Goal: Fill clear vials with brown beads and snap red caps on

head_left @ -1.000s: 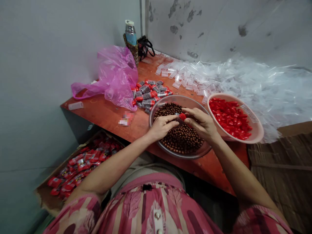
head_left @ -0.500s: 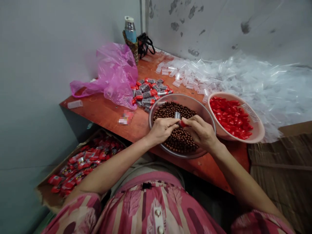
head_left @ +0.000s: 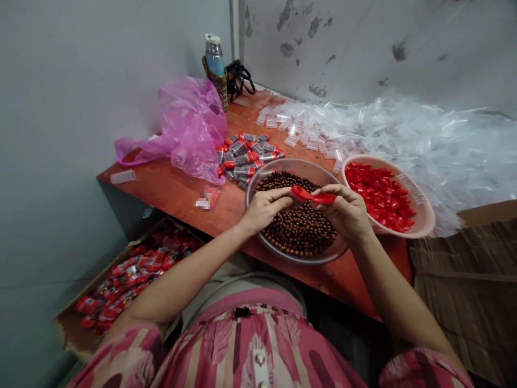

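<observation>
Over a bowl [head_left: 251,210] of small brown balls [head_left: 309,229], both my hands pinch one red plastic cap piece with two rounded lobes [head_left: 310,196]. My left hand [head_left: 264,209] has thumb and forefinger at its left lobe. At the other end, the fingers of my right hand [head_left: 348,209] are closed on the right lobe. Just right of the bowl, a pale pink basket [head_left: 428,215] holds many loose red caps [head_left: 382,196]. Behind the bowl lies a pile of filled clear tubes with red ends [head_left: 246,156].
Empty clear tubes [head_left: 363,129] spread across the back right of the red table [head_left: 173,188]. A pink plastic bag [head_left: 189,124] and a flask [head_left: 215,56] stand at back left. Below left is a carton [head_left: 67,323] of red packets; stacked cardboard [head_left: 460,280] lies right.
The clear tube seen between my fingers is out of sight, and the two-lobed red cap piece now shows there. My right hand has shifted slightly right.
</observation>
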{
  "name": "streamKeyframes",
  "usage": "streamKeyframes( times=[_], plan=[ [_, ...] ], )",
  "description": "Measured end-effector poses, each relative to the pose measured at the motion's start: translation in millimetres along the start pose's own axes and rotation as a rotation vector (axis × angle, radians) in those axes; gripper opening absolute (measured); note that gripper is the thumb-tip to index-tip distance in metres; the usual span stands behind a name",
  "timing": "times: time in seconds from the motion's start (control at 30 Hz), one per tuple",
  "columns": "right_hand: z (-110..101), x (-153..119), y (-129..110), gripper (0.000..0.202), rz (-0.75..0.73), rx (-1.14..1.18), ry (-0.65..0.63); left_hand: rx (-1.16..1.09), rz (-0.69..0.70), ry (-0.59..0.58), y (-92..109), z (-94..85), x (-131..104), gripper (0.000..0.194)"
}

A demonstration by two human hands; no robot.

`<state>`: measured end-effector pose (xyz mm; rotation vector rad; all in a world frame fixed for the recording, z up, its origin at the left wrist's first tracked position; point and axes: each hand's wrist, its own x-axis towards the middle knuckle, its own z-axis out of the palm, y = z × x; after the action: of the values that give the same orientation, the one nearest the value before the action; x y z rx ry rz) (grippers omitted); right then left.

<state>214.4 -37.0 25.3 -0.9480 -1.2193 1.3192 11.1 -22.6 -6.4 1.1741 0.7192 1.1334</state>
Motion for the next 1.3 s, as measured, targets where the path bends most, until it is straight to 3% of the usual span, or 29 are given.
streamKeyframes(
  times=[0.1,0.23,0.33,0.53,0.67,0.9,1.07,1.2,1.3],
  plan=[
    [4,8,-1,0.032,0.028,0.002,-0.036,0.223,0.139,-0.032,-1,-1.3,-1,0.025],
    [11,14,-3,0.043,0.328,0.094,-0.255,0.368,0.214,-0.043,-1,-2.8,-3,0.022],
    [17,14,0,0.040,0.450,0.167,-0.290,0.418,0.204,-0.042,-1,-3.4,-3,0.023],
    [32,15,10,0.029,0.402,0.242,-0.134,0.395,0.231,-0.032,-4,-3.8,-1,0.020],
    [37,18,15,0.029,0.365,0.261,-0.111,0.360,0.262,-0.014,-4,-3.1,0,0.020],
    [39,23,18,0.045,0.378,0.209,-0.128,0.301,0.155,0.015,-4,-2.1,3,0.024],
    [32,26,12,0.055,0.437,0.203,-0.235,0.146,0.121,-0.021,-4,-0.6,5,0.028],
    [23,25,10,0.046,0.457,0.239,-0.306,0.167,0.115,-0.014,-1,0.2,5,0.026],
    [25,23,13,0.038,0.428,0.270,-0.285,0.237,0.127,0.011,-1,-0.4,3,0.025]
  ],
)
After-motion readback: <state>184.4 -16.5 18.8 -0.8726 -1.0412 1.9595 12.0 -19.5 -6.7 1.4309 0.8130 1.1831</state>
